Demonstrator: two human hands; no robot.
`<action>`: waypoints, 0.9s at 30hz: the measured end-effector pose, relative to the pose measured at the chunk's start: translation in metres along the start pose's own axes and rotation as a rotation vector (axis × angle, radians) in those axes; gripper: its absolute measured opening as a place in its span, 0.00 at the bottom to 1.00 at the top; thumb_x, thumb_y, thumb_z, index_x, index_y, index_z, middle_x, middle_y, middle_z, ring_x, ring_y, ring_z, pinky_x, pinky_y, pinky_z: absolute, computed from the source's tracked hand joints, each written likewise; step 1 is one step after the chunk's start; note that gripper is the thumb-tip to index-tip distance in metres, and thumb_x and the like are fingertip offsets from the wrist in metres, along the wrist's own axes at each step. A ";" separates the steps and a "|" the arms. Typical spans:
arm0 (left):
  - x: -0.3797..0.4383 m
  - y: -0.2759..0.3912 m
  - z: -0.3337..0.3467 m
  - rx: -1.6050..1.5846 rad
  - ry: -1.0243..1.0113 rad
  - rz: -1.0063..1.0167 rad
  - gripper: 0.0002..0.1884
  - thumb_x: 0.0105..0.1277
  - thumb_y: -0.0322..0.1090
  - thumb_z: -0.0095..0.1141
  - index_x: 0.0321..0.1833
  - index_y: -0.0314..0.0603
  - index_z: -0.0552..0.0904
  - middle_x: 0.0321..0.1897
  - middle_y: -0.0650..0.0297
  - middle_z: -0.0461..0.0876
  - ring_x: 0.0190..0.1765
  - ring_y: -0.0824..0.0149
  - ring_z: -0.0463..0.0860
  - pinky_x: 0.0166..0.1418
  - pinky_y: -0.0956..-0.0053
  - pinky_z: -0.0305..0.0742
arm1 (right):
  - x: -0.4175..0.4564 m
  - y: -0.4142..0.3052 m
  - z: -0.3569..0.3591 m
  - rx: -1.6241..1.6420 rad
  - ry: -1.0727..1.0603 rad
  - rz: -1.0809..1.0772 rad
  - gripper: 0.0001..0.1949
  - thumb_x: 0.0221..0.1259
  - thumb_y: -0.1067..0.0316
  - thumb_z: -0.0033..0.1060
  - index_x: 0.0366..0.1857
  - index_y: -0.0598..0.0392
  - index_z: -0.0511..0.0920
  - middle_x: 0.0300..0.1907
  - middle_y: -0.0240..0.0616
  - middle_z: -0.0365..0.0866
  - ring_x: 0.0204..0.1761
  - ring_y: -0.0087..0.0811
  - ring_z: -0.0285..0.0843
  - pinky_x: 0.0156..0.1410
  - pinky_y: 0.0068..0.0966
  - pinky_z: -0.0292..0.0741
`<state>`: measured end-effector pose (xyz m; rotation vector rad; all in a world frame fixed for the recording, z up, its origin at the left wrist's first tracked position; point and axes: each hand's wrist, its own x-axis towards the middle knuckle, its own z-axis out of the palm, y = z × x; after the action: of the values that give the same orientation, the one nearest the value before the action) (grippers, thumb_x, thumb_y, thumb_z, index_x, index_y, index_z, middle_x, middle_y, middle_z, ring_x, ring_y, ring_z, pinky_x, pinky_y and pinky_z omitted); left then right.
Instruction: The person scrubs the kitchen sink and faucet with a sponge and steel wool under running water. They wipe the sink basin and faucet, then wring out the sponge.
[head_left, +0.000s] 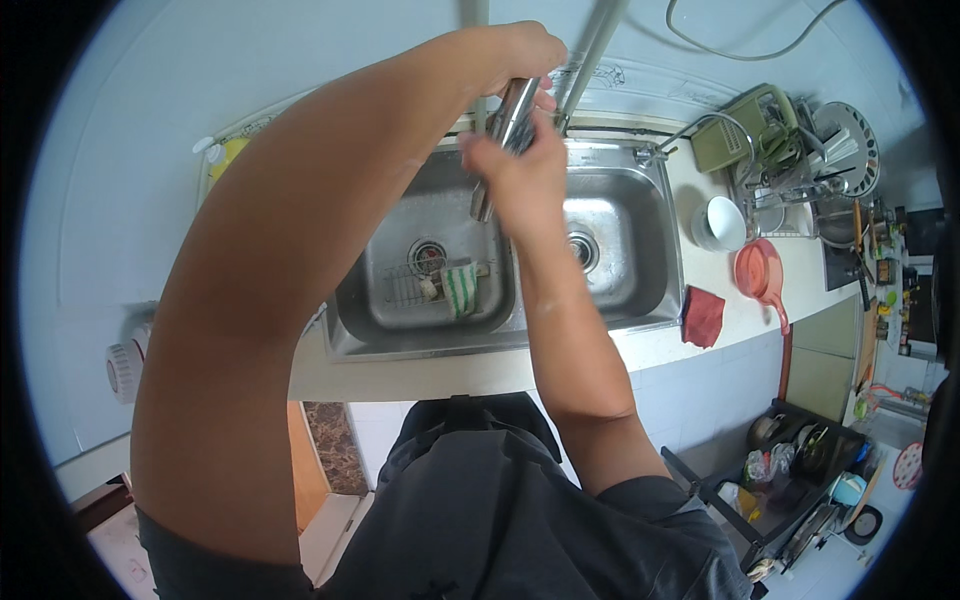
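A chrome tap (516, 112), slanting over the divider of the stainless steel double sink (517, 337), is between my two hands. My right hand (525, 169) is slightly blurred and wraps the tap's middle, thumb on one side and fingers on the other. At its upper back end is my left hand (531, 56), the wrist bent and the fingers partly hidden behind the metal. The tap's lower end points into the left basin. In that basin a green-striped white cloth (460, 289) lies on a wire rack (411, 283) near the drain.
A curved spout (724, 118) rises behind the right basin. On the counter to the right are white bowls (721, 223), a pink ladle-like dipper (757, 271), a folded red cloth (703, 316) and a crowded dish rack (795, 225). Pale pipes (596, 56) run up the wall behind my hands.
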<state>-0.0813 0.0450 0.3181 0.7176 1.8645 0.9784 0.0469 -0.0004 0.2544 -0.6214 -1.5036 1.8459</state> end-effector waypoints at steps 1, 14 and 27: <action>-0.002 0.000 0.001 0.032 -0.021 0.019 0.22 0.76 0.45 0.49 0.55 0.26 0.75 0.44 0.51 0.81 0.33 0.66 0.82 0.37 0.72 0.84 | 0.009 -0.010 -0.001 0.120 -0.012 0.021 0.17 0.51 0.73 0.71 0.44 0.63 0.76 0.30 0.37 0.80 0.27 0.26 0.78 0.34 0.24 0.75; -0.103 -0.119 0.038 -0.014 0.050 0.269 0.22 0.68 0.36 0.59 0.61 0.37 0.72 0.39 0.56 0.85 0.44 0.65 0.84 0.50 0.66 0.76 | 0.072 -0.020 -0.008 -0.138 0.185 -0.062 0.16 0.56 0.71 0.64 0.47 0.66 0.80 0.35 0.39 0.80 0.40 0.27 0.75 0.50 0.25 0.74; -0.089 -0.131 0.065 -0.094 0.211 0.510 0.14 0.66 0.31 0.55 0.50 0.31 0.72 0.29 0.44 0.83 0.38 0.41 0.84 0.43 0.51 0.76 | 0.052 -0.068 -0.023 -1.001 -0.570 -0.647 0.12 0.63 0.64 0.53 0.27 0.61 0.82 0.30 0.40 0.82 0.47 0.42 0.79 0.72 0.43 0.67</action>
<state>0.0049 -0.0715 0.2261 1.0973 1.8336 1.5037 0.0422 0.0610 0.3179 0.0470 -2.6192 0.7036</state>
